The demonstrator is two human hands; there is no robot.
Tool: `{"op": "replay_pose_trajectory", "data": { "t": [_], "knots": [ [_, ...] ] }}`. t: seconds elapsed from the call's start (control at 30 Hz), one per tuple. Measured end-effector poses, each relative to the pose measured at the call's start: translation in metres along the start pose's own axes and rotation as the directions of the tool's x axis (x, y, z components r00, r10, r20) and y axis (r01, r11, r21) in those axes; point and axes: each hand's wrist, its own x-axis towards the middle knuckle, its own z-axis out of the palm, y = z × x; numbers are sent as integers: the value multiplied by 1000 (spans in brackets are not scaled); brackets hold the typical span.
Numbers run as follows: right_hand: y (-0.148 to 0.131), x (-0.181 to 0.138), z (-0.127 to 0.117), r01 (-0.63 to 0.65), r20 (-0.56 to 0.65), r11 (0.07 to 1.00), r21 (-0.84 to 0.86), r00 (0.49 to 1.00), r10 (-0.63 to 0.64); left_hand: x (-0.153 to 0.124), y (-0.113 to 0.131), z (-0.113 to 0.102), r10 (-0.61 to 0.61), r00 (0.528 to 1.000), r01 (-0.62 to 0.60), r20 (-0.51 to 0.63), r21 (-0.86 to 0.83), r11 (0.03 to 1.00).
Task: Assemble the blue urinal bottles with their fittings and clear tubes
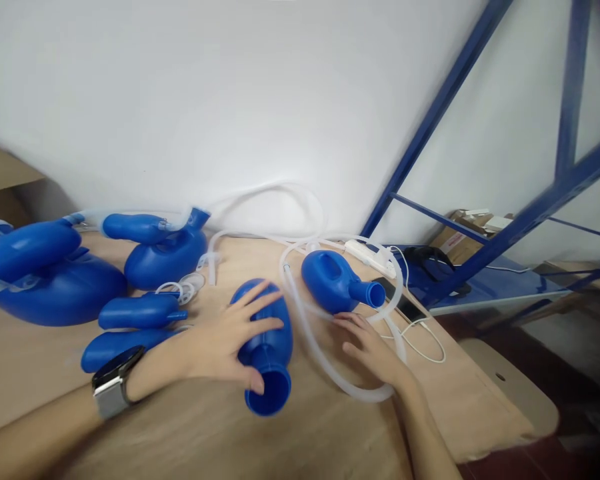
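My left hand lies over a blue plastic urinal bottle on the table. Its fingers are spread across the bottle's body, and the thumb reaches the rim of the wide mouth, which faces me. A second urinal bottle lies to the right, its neck pointing right. Just below that one is my right hand, fingers apart, the fingertips close to the bottle's lower side; whether they touch it I cannot tell. A clear flexible tube loops between and around the two bottles, passing by my right hand.
More blue bottles and smaller blue pieces crowd the left of the wooden table. A white power strip, phone and cable lie at right. A blue metal frame stands beyond the table's right edge.
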Motion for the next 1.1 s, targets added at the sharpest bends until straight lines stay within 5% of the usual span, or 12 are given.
{"op": "replay_pose_trajectory", "data": {
  "t": [0.27,0.4,0.5,0.67,0.77,0.83,0.93,1.1],
  "knots": [
    [-10,-3,2,58,54,997,49,997,-61,68,-61,-24,-60,994,67,-92,74,995],
    [-29,4,11,57,52,997,54,997,-60,109,-68,-29,-40,997,44,-64,61,997],
    [-52,9,12,59,-17,998,32,998,-59,112,-63,-39,-38,998,40,-54,50,998],
    [-135,22,13,357,-24,934,2,934,-357,41,-59,-84,-22,949,85,-316,185,979],
    [-195,48,27,509,-34,860,26,860,-509,-24,-72,-116,-208,768,446,-606,274,852],
    [-228,82,43,540,-100,841,-21,836,-539,-60,-87,-131,-266,671,577,-692,262,774],
    [-267,155,70,506,-204,852,-133,828,-523,-90,-116,-139,-299,662,613,-688,267,743],
    [-308,282,98,309,-298,916,-258,876,-379,-98,-153,-132,-311,702,585,-640,271,765]
  ]
}}
